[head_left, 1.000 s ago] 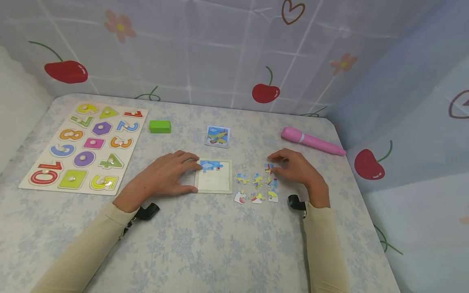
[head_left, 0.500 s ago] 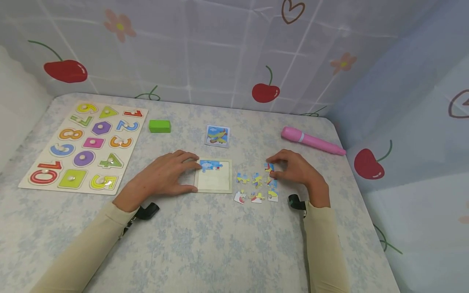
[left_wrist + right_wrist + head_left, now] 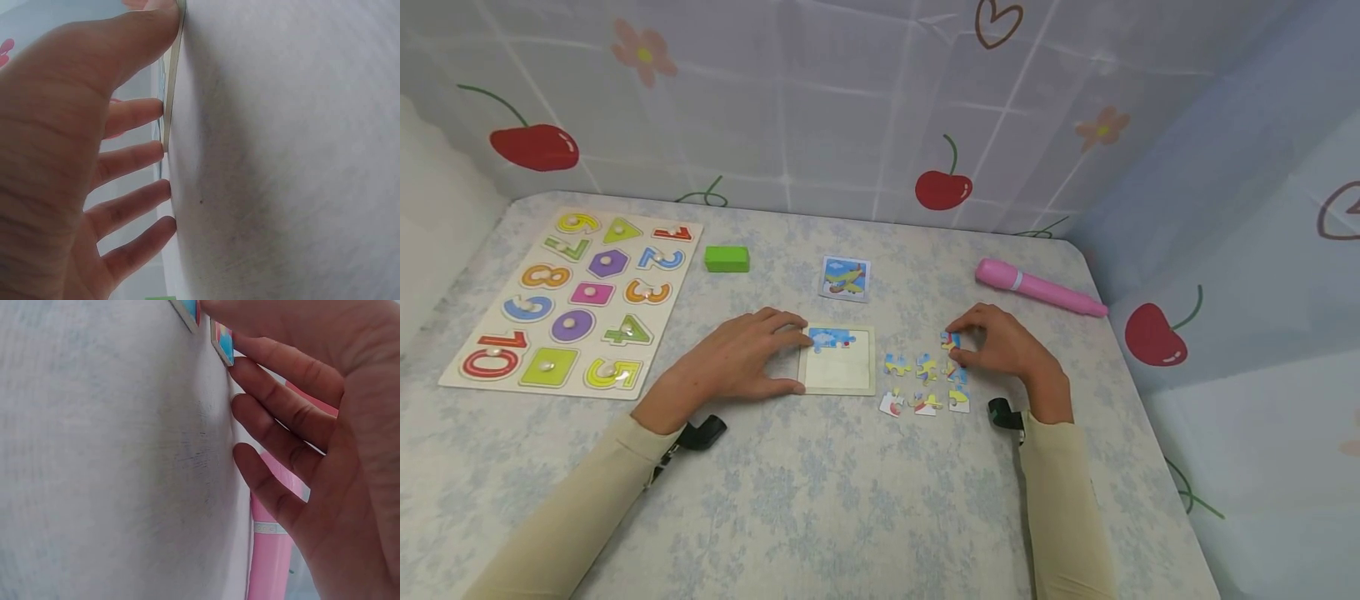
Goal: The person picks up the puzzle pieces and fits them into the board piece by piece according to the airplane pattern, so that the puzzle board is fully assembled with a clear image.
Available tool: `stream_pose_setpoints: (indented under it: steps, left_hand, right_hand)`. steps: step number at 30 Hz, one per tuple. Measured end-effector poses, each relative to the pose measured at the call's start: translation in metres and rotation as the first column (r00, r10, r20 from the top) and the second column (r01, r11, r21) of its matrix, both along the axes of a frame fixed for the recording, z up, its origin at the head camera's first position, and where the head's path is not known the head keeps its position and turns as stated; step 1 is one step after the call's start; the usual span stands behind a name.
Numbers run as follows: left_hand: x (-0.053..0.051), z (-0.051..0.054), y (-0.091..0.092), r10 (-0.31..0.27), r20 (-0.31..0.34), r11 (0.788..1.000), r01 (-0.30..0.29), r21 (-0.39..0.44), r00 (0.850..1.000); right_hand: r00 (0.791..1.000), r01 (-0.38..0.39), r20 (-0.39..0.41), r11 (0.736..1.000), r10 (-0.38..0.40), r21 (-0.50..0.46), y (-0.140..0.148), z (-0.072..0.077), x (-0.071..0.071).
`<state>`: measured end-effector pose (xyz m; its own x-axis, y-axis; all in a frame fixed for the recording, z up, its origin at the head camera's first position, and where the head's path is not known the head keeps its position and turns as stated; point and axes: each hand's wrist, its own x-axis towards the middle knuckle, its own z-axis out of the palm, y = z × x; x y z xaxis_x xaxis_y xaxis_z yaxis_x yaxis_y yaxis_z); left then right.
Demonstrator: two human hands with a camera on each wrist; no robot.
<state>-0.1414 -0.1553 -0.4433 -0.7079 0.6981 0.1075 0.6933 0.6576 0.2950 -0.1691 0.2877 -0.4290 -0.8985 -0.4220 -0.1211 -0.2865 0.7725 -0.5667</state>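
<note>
In the head view a shallow square puzzle tray (image 3: 842,375) lies mid-table, with joined blue sky pieces (image 3: 832,338) in its upper left. My left hand (image 3: 741,354) rests at the tray's left side, fingers spread and mostly straight, thumb by the near corner. The left wrist view has the thumb and fingertips touching the tray's edge (image 3: 170,94). Right of the tray, my right hand (image 3: 1006,343) pinches a jigsaw piece (image 3: 951,341) between thumb and fingers; the right wrist view has this piece (image 3: 222,345) too. Several loose jigsaw pieces (image 3: 927,368) lie just left of and below that hand.
A picture card of a yellow plane (image 3: 846,279) lies behind the tray. A green block (image 3: 727,259) and a number-and-shape peg board (image 3: 576,304) are at the left. At the back right lies a pink marker-shaped stick (image 3: 1041,288). A patterned curtain (image 3: 850,108) hangs behind the table.
My right thumb and fingers have closed on the jigsaw piece at the upper right of the loose pieces, and the piece has shifted slightly. The left hand and tray stay put.
</note>
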Motion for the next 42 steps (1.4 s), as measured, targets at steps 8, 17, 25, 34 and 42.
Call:
stream_pose_setpoints:
  steps: [8, 17, 25, 34, 42]
  left_hand:
    - [0.000, -0.002, -0.001, -0.006, -0.016, 1.000, 0.006, 0.007, 1.000]
    - [-0.001, -0.001, 0.000, -0.002, -0.016, 1.000, 0.002, 0.000, 1.000]
    - [-0.001, -0.002, -0.001, -0.002, -0.010, 1.000, 0.002, 0.001, 1.000]
    - [-0.001, -0.001, 0.000, -0.001, -0.004, 1.000, 0.001, 0.010, 1.000]
    - [0.000, 0.000, -0.001, -0.004, -0.013, 1.000, 0.004, -0.001, 1.000]
  right_hand:
    - [0.999, -0.002, -0.033, 1.000, 0.002, 0.011, -0.007, 0.000, 0.000]
    - [0.994, -0.063, -0.085, 0.998, 0.062, -0.012, -0.022, 0.002, -0.004]
    - [0.985, -0.085, -0.150, 0.996, 0.087, 0.021, -0.040, 0.001, -0.003]
    - [0.973, -0.111, -0.196, 0.992, 0.119, 0.052, -0.064, 0.006, 0.000]
    - [0.967, -0.128, -0.213, 0.990, 0.139, 0.066, -0.080, 0.004, 0.001]
